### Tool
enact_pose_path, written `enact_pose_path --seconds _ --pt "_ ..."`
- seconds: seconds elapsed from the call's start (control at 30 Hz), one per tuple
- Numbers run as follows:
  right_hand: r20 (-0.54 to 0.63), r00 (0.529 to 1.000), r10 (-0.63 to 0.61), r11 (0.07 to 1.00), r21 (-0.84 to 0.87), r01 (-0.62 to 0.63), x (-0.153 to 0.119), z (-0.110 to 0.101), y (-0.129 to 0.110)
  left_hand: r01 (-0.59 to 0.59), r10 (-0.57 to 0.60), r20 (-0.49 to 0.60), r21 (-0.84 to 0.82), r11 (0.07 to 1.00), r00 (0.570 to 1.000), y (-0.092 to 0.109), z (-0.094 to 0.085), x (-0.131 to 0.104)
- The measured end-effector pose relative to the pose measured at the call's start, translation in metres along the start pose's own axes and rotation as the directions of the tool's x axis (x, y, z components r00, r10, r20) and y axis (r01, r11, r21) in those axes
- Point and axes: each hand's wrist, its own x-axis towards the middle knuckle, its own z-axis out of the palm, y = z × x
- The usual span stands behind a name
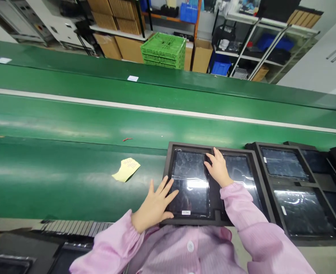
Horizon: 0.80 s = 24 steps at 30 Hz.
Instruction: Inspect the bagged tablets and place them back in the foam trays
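A dark screen panel [189, 190] lies in the left compartment of a black tray [215, 198], its long axis running near to far. The left hand [155, 205], fingers spread wide and gripping nothing, lies over its left edge; the right hand [219, 169], fingers loosely parted around nothing, reaches its far right corner. Both seem equally close.

Screen panel [190, 198]: glossy, smooth, glass-like, bright glare streak | tray [215, 190]: matt black, foam-like | bench surface [56, 179]: green, smooth, satin sheen | note [125, 171]: yellow paper, matt, creased | sleeve [250, 220]: thin pink cloth, wrinkled | button [190, 246]: smooth, plastic-looking | crates [163, 45]: green plastic, latticed | carton [201, 58]: brown cardboard, matt
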Motion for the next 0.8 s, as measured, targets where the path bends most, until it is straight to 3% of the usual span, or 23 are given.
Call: enact_pose_path --seconds 0.13,0.2,0.37,0.5,0.8 --pt "-0.065 0.998 0.000 0.997 0.079 0.005 -0.035 -0.007 0.012 -0.296 0.295 0.066 0.000 0.955 0.953 -0.009 -0.005 0.015" --pt "-0.118 0.993 0.020 0.990 0.144 -0.003 -0.054 -0.014 0.020 -0.374 0.373 0.056 0.002 0.928 0.926 -0.009 -0.004 0.019" --pt "-0.203 0.970 0.132 0.965 0.249 -0.079 -0.103 -0.025 0.036 -0.323 0.321 0.068 0.015 0.946 0.945 -0.007 -0.007 0.019" --pt "-0.247 0.954 0.170 0.960 0.259 -0.104 -0.132 -0.019 0.044 -0.363 0.357 0.104 0.052 0.930 0.928 -0.007 -0.012 0.019" --pt "-0.260 0.954 0.149 0.966 0.247 -0.083 -0.146 -0.011 0.045 -0.500 0.508 -0.039 0.132 0.856 0.860 0.000 0.001 0.018"
